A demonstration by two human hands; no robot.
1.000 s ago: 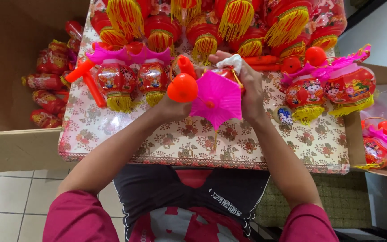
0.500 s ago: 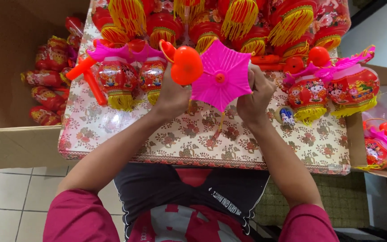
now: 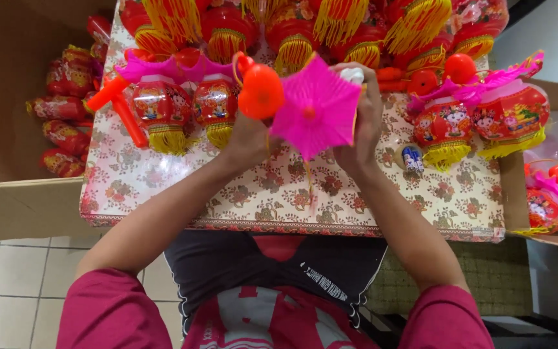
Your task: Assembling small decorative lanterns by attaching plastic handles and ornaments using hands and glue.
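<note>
Above the floral-patterned worktop (image 3: 279, 194), both hands grip a thin pink star-shaped plastic lantern cap (image 3: 316, 106). Left hand (image 3: 248, 139) fingers also seem closed on its orange plastic bulb (image 3: 261, 92); right hand (image 3: 360, 123) pinches the rim. Probably light, flexible and easily creased, so best held by the edges.

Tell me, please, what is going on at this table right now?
A person is holding a pink star-shaped lantern top up over a floral-covered table, gripping it between the left hand and the right hand. An orange handle sits at its left edge, by the left hand. Finished red lanterns with yellow tassels stand along the table's far side, and more lie wrapped in a cardboard box on the left.
</note>
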